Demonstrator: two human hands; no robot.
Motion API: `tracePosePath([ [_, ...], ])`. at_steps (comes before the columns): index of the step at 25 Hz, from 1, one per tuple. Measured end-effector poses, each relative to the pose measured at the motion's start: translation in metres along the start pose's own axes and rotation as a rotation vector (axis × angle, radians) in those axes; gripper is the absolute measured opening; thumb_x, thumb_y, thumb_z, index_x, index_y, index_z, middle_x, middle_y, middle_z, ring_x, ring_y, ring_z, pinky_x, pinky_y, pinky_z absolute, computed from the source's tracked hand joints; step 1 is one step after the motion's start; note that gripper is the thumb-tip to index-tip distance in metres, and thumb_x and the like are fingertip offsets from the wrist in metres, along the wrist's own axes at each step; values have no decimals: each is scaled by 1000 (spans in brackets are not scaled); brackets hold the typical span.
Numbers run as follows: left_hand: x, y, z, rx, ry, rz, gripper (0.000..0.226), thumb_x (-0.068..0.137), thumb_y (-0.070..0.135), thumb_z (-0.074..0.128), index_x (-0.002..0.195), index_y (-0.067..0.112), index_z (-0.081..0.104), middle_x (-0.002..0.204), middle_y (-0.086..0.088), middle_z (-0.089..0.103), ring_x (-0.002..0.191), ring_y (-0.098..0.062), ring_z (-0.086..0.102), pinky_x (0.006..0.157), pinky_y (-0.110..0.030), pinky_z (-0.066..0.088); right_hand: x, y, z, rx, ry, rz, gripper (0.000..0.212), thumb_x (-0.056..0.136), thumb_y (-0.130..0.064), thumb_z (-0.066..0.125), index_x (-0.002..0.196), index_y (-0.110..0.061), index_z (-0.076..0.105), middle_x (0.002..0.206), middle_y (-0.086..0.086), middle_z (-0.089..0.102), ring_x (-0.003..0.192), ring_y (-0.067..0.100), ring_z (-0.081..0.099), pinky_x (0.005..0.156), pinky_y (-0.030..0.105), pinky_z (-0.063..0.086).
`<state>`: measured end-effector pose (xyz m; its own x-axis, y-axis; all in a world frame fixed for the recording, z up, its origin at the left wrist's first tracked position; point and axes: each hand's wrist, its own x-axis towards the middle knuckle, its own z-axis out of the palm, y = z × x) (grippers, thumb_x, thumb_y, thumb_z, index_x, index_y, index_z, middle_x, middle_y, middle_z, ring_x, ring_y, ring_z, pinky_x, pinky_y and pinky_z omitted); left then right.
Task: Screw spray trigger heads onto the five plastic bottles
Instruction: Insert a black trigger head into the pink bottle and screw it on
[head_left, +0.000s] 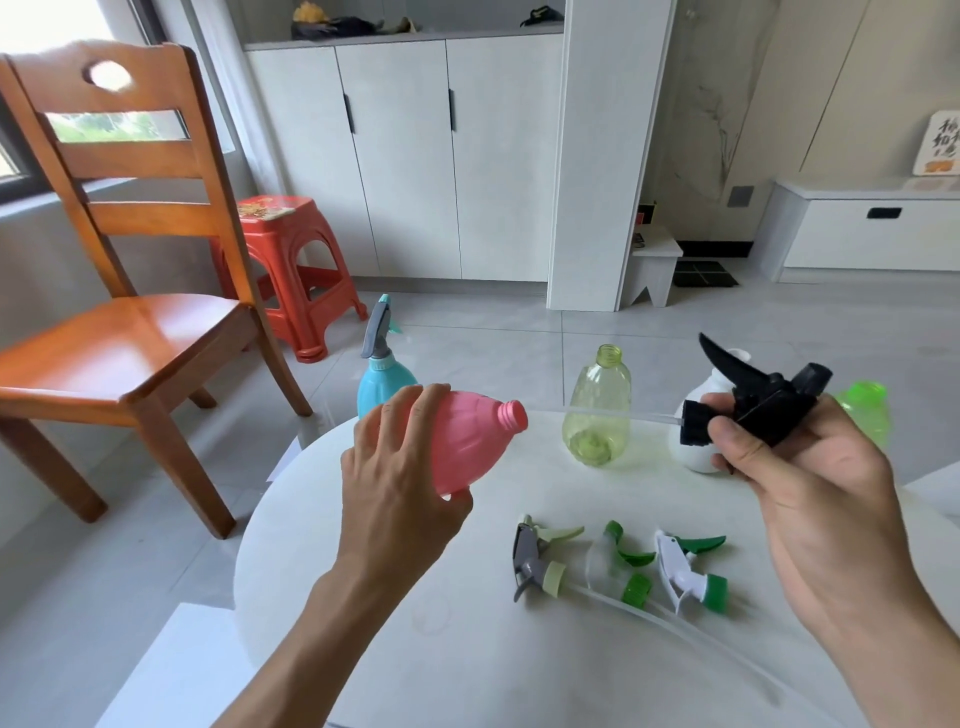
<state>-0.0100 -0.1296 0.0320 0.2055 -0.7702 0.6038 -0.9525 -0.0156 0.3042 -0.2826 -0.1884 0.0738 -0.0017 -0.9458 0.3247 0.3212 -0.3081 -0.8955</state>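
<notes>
Left hand (400, 483) grips a tilted pink bottle (467, 441), its open neck towards the black trigger head (748, 400) in the right hand (810, 467). Its dip tube (618, 413) seems just short of the neck. Three spare heads (618, 564) lie on the table (363, 597).

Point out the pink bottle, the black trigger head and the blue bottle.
pink bottle (467, 436), head view, on its ribbed shoulder.
black trigger head (763, 402), head view, on its body above the collar.
blue bottle (382, 387), head view, on its shoulder.
</notes>
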Motion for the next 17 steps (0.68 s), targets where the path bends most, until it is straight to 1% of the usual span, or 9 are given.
tracePosePath([
  [2,0,3,2,10,-2,3,93,54,21,88,137,22,45,135,-3,51,117,-31,45,80,-43,47,-1,1,1,-15,-7,-5,28,72,-11,72,98,-16,65,92,-4,77,91,10,70,77,17,54],
  [5,-2,6,3,51,-27,-4,93,54,20,88,137,21,45,135,-5,52,118,-33,45,79,-44,47,0,-3,-2,-23,32,-48,31,73,-10,72,103,-11,64,92,-6,78,91,8,71,78,16,53],
  [7,-2,6,4,78,-43,-29,93,54,19,88,136,20,46,134,-6,52,117,-34,45,77,-45,46,3,-6,-5,-22,29,-41,33,74,-13,72,106,-11,63,93,-5,77,87,10,69,75,18,53],
  [9,-2,5,4,83,-61,-29,92,54,19,88,136,20,46,135,-7,52,118,-34,45,78,-45,47,3,-5,-6,-31,8,-8,31,73,-14,73,102,-14,65,93,-3,77,83,11,67,72,18,52],
  [11,-2,7,4,75,-66,-2,92,56,20,87,138,21,45,136,-6,51,120,-34,45,79,-45,46,-2,-1,-2,-37,-16,17,27,73,-9,73,98,-15,65,92,-3,78,82,7,69,70,15,53],
  [13,-4,14,5,64,-65,43,93,56,21,86,139,22,43,138,-4,50,122,-33,44,81,-44,46,-8,5,4,-48,-47,33,25,78,1,71,97,-14,65,91,-3,79,81,4,70,70,13,52],
  [15,-8,23,7,48,-68,90,95,55,21,85,139,23,42,139,-5,49,124,-33,44,83,-44,45,-13,10,10,-64,-87,34,26,81,7,70,95,-15,66,93,0,79,84,7,72,74,14,53],
  [17,-13,32,10,32,-77,130,96,55,22,85,140,23,42,140,-5,50,125,-33,45,83,-43,45,-17,15,13,-88,-110,33,27,82,7,71,93,-18,67,96,5,78,91,13,73,80,17,53],
])
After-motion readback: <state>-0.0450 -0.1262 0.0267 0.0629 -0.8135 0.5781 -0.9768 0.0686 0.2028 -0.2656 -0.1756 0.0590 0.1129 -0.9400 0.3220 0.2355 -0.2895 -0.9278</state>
